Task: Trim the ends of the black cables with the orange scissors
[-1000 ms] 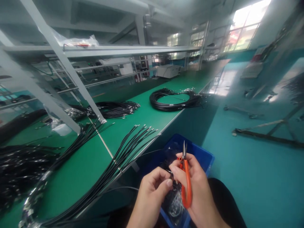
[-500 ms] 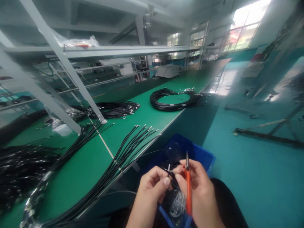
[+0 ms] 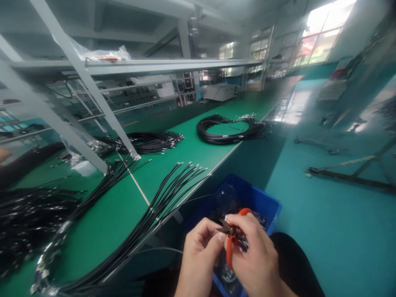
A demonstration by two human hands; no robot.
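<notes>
Right hand (image 3: 252,258) is wrapped around the orange snips (image 3: 229,247), blades pointing left, right up against the left hand (image 3: 201,253). Its fingertips (image 3: 220,237) are pinched on a tiny piece (image 3: 223,232) (too small to identify).

Bench (image 3: 102,231) runs along the left. Bin (image 3: 262,202) sits just off its near edge to the right, on the person's lap. Left hand (image 3: 201,251) and right hand (image 3: 252,258) are side by side over the bin, cutters (image 3: 230,237) in the right. On the bench: cable bundle (image 3: 161,198) nearest, cable pile (image 3: 27,214) far left, cable coil (image 3: 229,130) further back. Shelf frame (image 3: 139,66) overhead.
</notes>
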